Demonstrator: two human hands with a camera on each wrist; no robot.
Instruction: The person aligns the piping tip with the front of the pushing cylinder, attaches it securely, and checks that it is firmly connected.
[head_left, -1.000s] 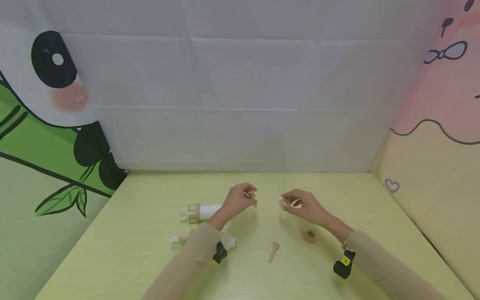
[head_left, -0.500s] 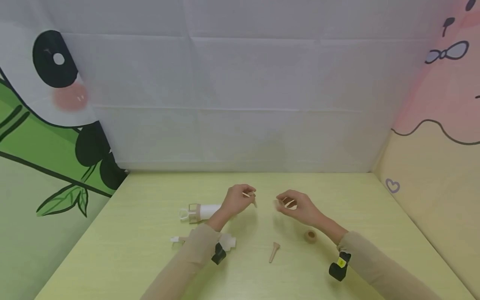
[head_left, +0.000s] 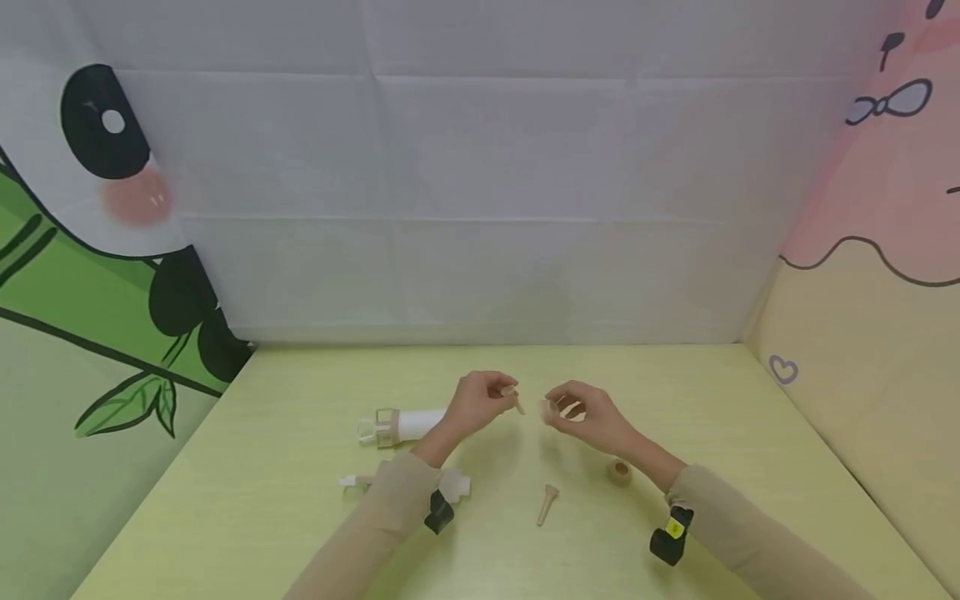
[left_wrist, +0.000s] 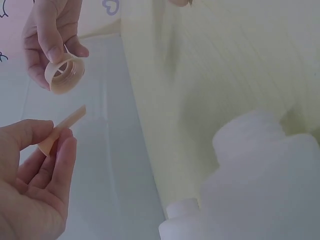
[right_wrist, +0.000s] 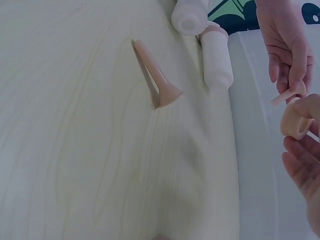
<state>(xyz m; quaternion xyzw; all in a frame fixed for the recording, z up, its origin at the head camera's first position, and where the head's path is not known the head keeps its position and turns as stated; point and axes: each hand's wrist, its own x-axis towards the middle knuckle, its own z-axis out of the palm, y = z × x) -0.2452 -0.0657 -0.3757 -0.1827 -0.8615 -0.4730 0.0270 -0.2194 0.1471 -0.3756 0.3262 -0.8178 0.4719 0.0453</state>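
Observation:
My left hand (head_left: pixel 474 404) pinches a small beige funnel-shaped nozzle (left_wrist: pixel 71 120) between thumb and fingertips, its thin stem pointing toward the other hand. A beige screw ring (left_wrist: pixel 64 88) is held by my right hand (head_left: pixel 596 421), on its rim; threads and a thin crossbar show inside. Both hands are raised over the table, with a narrow gap between nozzle and ring in the head view. On the table between the forearms lies a second funnel-shaped nozzle (right_wrist: pixel 155 72). Another beige ring (head_left: pixel 617 482) rests below my right wrist.
A white bottle (head_left: pixel 420 424) with a beige collar and a loop end lies behind my left forearm. A second white bottle (head_left: pixel 454 485) lies partly hidden under that sleeve. A white wall (head_left: pixel 480 275) stands behind the pale yellow table (head_left: pixel 315 375).
My right hand has moved left with the ring, narrowing the gap to my left hand. The left hand has shifted slightly, with its nozzle's stem now showing more clearly.

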